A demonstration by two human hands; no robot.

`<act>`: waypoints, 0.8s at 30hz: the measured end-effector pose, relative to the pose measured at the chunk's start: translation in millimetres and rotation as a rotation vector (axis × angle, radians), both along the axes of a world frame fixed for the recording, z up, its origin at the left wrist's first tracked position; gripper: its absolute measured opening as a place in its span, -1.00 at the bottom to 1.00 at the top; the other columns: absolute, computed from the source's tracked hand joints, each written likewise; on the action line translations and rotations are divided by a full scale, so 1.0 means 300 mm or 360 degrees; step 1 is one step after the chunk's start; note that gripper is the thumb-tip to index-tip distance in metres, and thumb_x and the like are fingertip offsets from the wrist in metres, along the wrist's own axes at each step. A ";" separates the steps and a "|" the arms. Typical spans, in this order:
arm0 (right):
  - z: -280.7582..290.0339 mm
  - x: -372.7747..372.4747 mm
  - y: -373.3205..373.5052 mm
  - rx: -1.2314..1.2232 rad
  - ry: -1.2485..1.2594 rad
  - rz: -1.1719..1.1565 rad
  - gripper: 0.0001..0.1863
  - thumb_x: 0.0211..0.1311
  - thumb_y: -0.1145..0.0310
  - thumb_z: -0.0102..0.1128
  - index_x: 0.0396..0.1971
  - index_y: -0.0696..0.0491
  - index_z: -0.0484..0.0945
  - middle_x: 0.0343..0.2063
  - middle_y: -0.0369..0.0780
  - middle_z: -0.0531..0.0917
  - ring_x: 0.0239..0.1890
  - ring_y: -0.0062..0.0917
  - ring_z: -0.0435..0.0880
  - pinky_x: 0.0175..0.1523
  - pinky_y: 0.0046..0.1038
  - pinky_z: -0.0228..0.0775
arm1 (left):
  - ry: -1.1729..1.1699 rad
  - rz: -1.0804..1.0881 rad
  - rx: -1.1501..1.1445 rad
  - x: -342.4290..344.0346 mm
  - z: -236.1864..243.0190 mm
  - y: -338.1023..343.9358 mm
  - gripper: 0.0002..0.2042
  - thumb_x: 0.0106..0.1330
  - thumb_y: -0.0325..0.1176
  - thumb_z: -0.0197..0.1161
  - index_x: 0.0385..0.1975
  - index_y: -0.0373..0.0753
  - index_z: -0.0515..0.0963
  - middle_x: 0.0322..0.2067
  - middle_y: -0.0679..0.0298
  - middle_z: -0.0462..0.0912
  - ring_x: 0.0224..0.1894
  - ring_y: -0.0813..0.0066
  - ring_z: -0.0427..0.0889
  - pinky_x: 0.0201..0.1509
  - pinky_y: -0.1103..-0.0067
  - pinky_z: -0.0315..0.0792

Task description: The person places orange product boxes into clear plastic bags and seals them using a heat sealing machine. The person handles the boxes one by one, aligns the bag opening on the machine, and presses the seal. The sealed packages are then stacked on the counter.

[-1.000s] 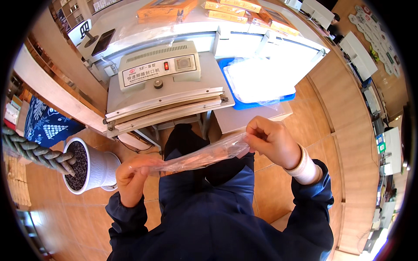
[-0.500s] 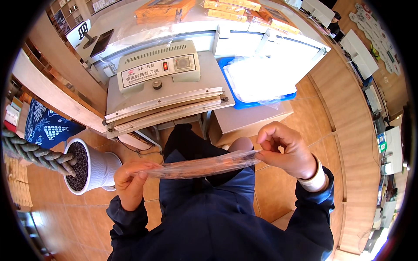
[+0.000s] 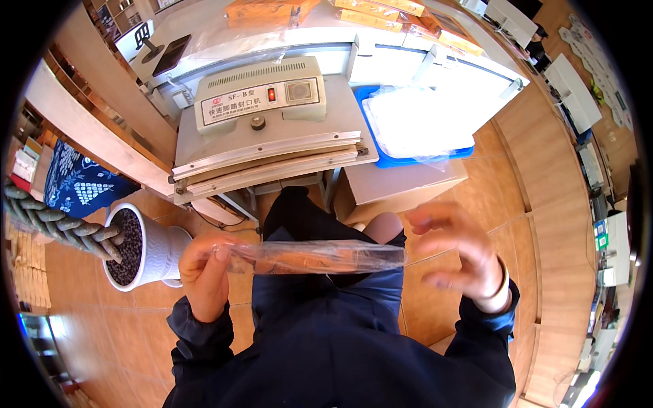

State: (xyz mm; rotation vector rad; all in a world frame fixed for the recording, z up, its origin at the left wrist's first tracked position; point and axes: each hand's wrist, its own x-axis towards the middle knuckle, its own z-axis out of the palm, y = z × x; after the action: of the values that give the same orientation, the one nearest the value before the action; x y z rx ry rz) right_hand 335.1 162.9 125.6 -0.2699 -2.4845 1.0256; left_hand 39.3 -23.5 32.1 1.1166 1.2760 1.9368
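Note:
My left hand (image 3: pixel 206 275) pinches one end of a long, clear plastic bag (image 3: pixel 326 257) between thumb and fingers. The bag stretches sideways over my lap, its far end unsupported. Orange shows through its middle; whether something lies inside, I cannot tell. Beside that loose end my right hand (image 3: pixel 462 251) hangs with spread, slightly blurred fingers, touching nothing. In front of me stands a beige foot-operated heat sealer (image 3: pixel 262 98) with a lit red switch. Its long metal sealing bars (image 3: pixel 272 155) run along the near edge.
Right of the sealer, a blue tray (image 3: pixel 388 162) with clear plastic bags sits on a cardboard box (image 3: pixel 405 183). Orange boxes (image 3: pixel 272 10) and a phone (image 3: pixel 172 54) lie on the counter behind. A white plant pot (image 3: pixel 158 255) stands left; wooden counters (image 3: pixel 558 272) with monitors line the right.
My right hand has let go of the bag's right end and opened, drawing slightly away. The left hand keeps its hold, and the bag now looks broader and flatter.

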 end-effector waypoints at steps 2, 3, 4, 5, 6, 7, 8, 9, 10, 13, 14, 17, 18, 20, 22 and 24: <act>0.010 -0.040 -0.059 0.0293 -0.0068 0.0059 -0.57 -0.20 0.47 0.39 -0.20 0.10 0.54 0.00 -0.07 0.44 -0.02 -0.19 0.47 0.04 -0.32 0.32 | -0.0066 -0.0061 0.0001 0.014 0.022 0.012 -0.89 0.29 -0.52 0.05 -0.28 -0.39 0.48 -0.34 0.08 0.59 -0.29 0.33 0.61 -0.15 0.50 0.47; 0.006 -0.065 -0.080 0.0409 -0.0109 -0.0057 -0.61 -0.19 0.46 0.38 -0.24 0.09 0.54 0.00 -0.07 0.43 -0.07 -0.17 0.48 0.00 -0.32 0.35 | -0.0050 -0.0073 0.0005 0.013 0.025 0.017 -0.89 0.29 -0.52 0.05 -0.27 -0.39 0.48 -0.34 0.08 0.59 -0.30 0.33 0.61 -0.16 0.50 0.47; -0.008 -0.068 -0.072 0.0500 -0.0124 -0.0099 -0.63 -0.19 0.46 0.37 -0.26 0.09 0.54 -0.02 -0.07 0.44 -0.09 -0.18 0.49 -0.03 -0.32 0.36 | -0.0034 -0.0085 0.0009 0.011 0.025 0.020 -0.89 0.29 -0.51 0.05 -0.27 -0.39 0.48 -0.34 0.09 0.58 -0.31 0.33 0.62 -0.16 0.50 0.47; -0.035 -0.073 -0.054 0.0590 -0.0139 -0.0141 -0.65 -0.19 0.47 0.36 -0.29 0.09 0.54 -0.03 -0.07 0.45 -0.12 -0.19 0.50 -0.05 -0.32 0.38 | -0.0017 -0.0097 0.0013 0.010 0.027 0.023 -0.89 0.30 -0.51 0.05 -0.27 -0.39 0.48 -0.34 0.09 0.58 -0.32 0.33 0.62 -0.17 0.50 0.48; -0.058 -0.078 -0.035 0.0684 -0.0161 -0.0182 -0.68 -0.19 0.48 0.35 -0.31 0.09 0.54 -0.04 -0.08 0.45 -0.15 -0.20 0.51 -0.08 -0.32 0.39 | -0.0010 -0.0083 0.0008 0.011 0.027 0.025 -0.89 0.30 -0.51 0.05 -0.27 -0.39 0.48 -0.34 0.09 0.58 -0.32 0.33 0.62 -0.18 0.50 0.48; -0.075 -0.083 -0.021 0.0773 -0.0074 -0.0200 -0.74 -0.18 0.52 0.31 -0.38 0.09 0.52 -0.18 -0.12 0.52 -0.27 -0.27 0.56 -0.20 -0.37 0.43 | -0.0002 -0.0068 0.0002 0.010 0.027 0.026 -0.89 0.30 -0.50 0.05 -0.27 -0.39 0.48 -0.34 0.09 0.58 -0.32 0.33 0.62 -0.18 0.50 0.48; -0.082 -0.081 -0.015 0.0758 -0.0064 -0.0218 -0.76 -0.17 0.53 0.31 -0.40 0.09 0.52 -0.22 -0.14 0.54 -0.29 -0.29 0.57 -0.23 -0.39 0.43 | 0.0006 -0.0053 -0.0004 0.009 0.028 0.028 -0.89 0.30 -0.50 0.05 -0.27 -0.39 0.48 -0.34 0.10 0.58 -0.32 0.33 0.62 -0.19 0.50 0.48; -0.092 -0.081 -0.009 0.0735 -0.0051 -0.0225 -0.77 -0.16 0.53 0.30 -0.41 0.09 0.52 -0.27 -0.17 0.55 -0.32 -0.32 0.58 -0.26 -0.41 0.44 | 0.0043 -0.0052 -0.0019 0.005 0.028 0.027 -0.88 0.31 -0.48 0.05 -0.27 -0.38 0.47 -0.33 0.10 0.56 -0.33 0.34 0.60 -0.22 0.50 0.48; -0.096 -0.081 -0.006 0.0712 -0.0038 -0.0232 -0.79 -0.16 0.53 0.29 -0.42 0.09 0.52 -0.32 -0.19 0.56 -0.35 -0.35 0.58 -0.29 -0.42 0.44 | 0.0081 -0.0051 -0.0035 0.001 0.028 0.026 -0.87 0.31 -0.46 0.05 -0.27 -0.37 0.47 -0.32 0.11 0.54 -0.35 0.35 0.59 -0.26 0.49 0.48; -0.086 -0.079 -0.002 0.0687 -0.0050 -0.0328 -0.80 -0.13 0.54 0.28 -0.42 0.09 0.52 -0.41 -0.22 0.56 -0.38 -0.38 0.59 -0.33 -0.46 0.44 | 0.0120 -0.0033 -0.0050 -0.016 0.021 0.021 -0.86 0.31 -0.43 0.05 -0.27 -0.37 0.47 -0.31 0.11 0.52 -0.37 0.37 0.57 -0.29 0.48 0.48; -0.083 -0.078 0.000 0.0626 -0.0027 -0.0316 -0.80 -0.13 0.54 0.28 -0.42 0.10 0.52 -0.41 -0.21 0.55 -0.38 -0.38 0.58 -0.33 -0.46 0.44 | 0.0121 -0.0025 -0.0049 -0.021 0.019 0.019 -0.86 0.31 -0.43 0.05 -0.27 -0.37 0.47 -0.31 0.11 0.52 -0.37 0.37 0.57 -0.29 0.48 0.48; -0.085 -0.078 0.003 0.0418 -0.0017 -0.0302 -0.81 -0.12 0.54 0.27 -0.42 0.11 0.52 -0.42 -0.21 0.54 -0.39 -0.37 0.57 -0.34 -0.45 0.42 | 0.0138 -0.0032 -0.0043 -0.032 0.015 0.014 -0.86 0.31 -0.42 0.06 -0.28 -0.36 0.48 -0.32 0.11 0.52 -0.37 0.37 0.57 -0.28 0.50 0.47; -0.087 -0.081 0.002 0.0333 -0.0055 -0.0314 -0.81 -0.12 0.55 0.27 -0.42 0.11 0.52 -0.43 -0.22 0.54 -0.39 -0.37 0.57 -0.35 -0.45 0.42 | 0.0145 -0.0068 -0.0033 -0.031 0.016 0.016 -0.86 0.31 -0.42 0.06 -0.28 -0.36 0.48 -0.33 0.11 0.52 -0.37 0.37 0.56 -0.28 0.50 0.47; -0.083 -0.094 -0.002 0.0297 -0.0105 -0.0315 -0.81 -0.12 0.55 0.27 -0.42 0.11 0.53 -0.42 -0.22 0.53 -0.38 -0.37 0.56 -0.35 -0.45 0.41 | 0.0158 -0.0139 -0.0013 -0.028 0.016 0.020 -0.86 0.31 -0.42 0.06 -0.28 -0.36 0.48 -0.34 0.11 0.52 -0.37 0.37 0.56 -0.27 0.52 0.46; -0.071 -0.111 -0.002 0.0393 -0.0127 -0.0285 -0.80 -0.13 0.56 0.28 -0.42 0.11 0.53 -0.40 -0.22 0.53 -0.36 -0.37 0.56 -0.35 -0.45 0.41 | 0.0210 -0.0096 -0.0047 -0.041 0.006 0.017 -0.86 0.31 -0.42 0.05 -0.27 -0.35 0.48 -0.36 0.12 0.52 -0.37 0.37 0.56 -0.26 0.52 0.45; -0.079 -0.111 0.023 0.0558 -0.0117 -0.0261 -0.79 -0.14 0.57 0.28 -0.40 0.10 0.54 -0.39 -0.22 0.52 -0.35 -0.36 0.56 -0.34 -0.46 0.41 | 0.0183 -0.0070 -0.0051 -0.045 0.009 0.021 -0.87 0.31 -0.44 0.05 -0.27 -0.36 0.48 -0.36 0.12 0.55 -0.36 0.37 0.57 -0.22 0.52 0.45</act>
State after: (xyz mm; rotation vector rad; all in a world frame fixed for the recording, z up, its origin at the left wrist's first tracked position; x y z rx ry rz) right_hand 301.8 169.9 101.8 -0.3972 -2.6013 0.5115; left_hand 25.7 -17.2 34.6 1.2448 1.3265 1.8371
